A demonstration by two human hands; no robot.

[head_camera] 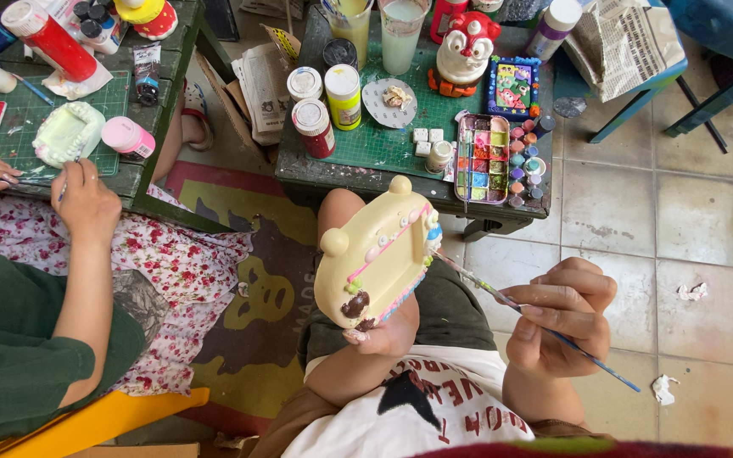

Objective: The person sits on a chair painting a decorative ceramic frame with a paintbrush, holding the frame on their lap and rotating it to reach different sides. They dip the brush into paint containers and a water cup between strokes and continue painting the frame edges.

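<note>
My left hand (381, 332) holds up a cream bear-shaped plaster frame (377, 253) from below, tilted over my lap. It has pink trim, small ears and a brown blob at its lower corner. My right hand (560, 315) grips a thin blue-handled paintbrush (502, 296), and the brush tip touches the frame's right edge near a small blue and white detail. Both hands hover above my knees, just in front of a low green table (366, 161).
On the table sit a paint palette (484, 159), small paint pots (526, 161), paint bottles (329, 112), two cups of water (402, 34), a painted red and white figurine (466, 48) and a colourful small frame (513, 87). To the left another person's hand (85, 199) paints a pale green frame (68, 131) at a second table.
</note>
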